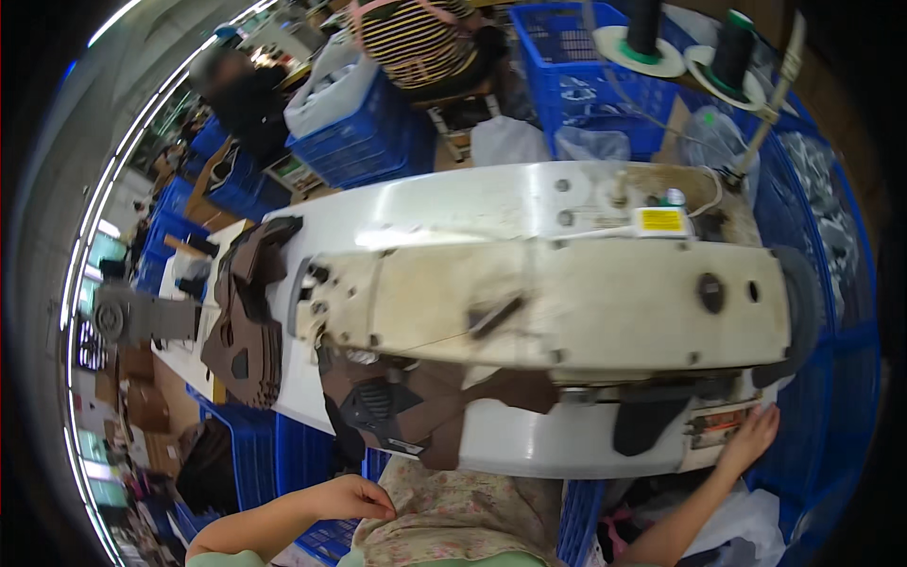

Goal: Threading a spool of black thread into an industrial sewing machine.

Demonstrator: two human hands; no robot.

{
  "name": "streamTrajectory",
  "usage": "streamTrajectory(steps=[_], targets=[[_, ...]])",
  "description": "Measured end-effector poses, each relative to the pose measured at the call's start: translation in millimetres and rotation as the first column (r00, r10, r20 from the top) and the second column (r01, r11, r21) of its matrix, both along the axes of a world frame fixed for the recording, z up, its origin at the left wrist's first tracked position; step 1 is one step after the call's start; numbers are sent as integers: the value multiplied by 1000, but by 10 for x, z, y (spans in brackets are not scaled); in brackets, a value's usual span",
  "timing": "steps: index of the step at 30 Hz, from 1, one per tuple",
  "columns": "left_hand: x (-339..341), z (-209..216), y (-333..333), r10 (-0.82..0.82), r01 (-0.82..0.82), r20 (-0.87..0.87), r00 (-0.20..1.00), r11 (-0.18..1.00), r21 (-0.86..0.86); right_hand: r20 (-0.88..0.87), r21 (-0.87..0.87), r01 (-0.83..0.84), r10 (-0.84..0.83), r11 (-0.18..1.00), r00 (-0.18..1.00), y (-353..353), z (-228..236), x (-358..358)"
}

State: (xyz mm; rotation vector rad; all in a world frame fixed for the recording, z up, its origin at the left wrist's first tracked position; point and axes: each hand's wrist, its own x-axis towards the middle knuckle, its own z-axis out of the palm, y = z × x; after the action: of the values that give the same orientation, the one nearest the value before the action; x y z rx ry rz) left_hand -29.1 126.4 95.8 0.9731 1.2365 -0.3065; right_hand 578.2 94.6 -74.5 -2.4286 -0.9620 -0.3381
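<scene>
A large cream sewing machine (453,293) lies across a white table (529,435). Under its left end rests a dark brown cut piece with black patches (406,406), looking like a shoe upper. My left hand (354,496) is in front of my floral apron (444,510), below the table edge, fingers curled in and nothing visible in them. At the table's right front corner, my right hand (751,439) lies with fingers stretched out, touching the edge of a printed panel (713,430). A black curved piece (650,425) sits beside that panel.
A stack of brown pieces (241,354) lies at the table's left end. Blue crates (350,137) stand behind and around the table. Black thread cones (732,52) rise at the back right. Another person (241,94) is at the far left.
</scene>
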Motion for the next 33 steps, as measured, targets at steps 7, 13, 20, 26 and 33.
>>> streamTrajectory(steps=[7, 13, 20, 26, 33], targets=[[-1167, -1339, -764, -14, 14, 5, 1000, 999, 49, 39, 20, -177, 176, 984, 984, 123, -305, 467], [-1986, -2084, -1150, 733, -747, 190, 654, 665, 5, 84, 421, -229, 214, 878, 973, -238, 107, -815], [-3322, -3063, -433, 915, -979, 362, 177, 200, -27, 105, 196, -668, 662, 718, 742, -865, 269, -2940], [-4294, -3419, 183, 879, -731, 450, 158, -202, 652, -390, 143, -806, 781, 574, 487, -975, -63, -4034], [-3049, -3295, -449, 689, -667, 205, 695, 512, 541, -831, 51, -354, 236, 934, 504, -1558, -1229, -3318]])
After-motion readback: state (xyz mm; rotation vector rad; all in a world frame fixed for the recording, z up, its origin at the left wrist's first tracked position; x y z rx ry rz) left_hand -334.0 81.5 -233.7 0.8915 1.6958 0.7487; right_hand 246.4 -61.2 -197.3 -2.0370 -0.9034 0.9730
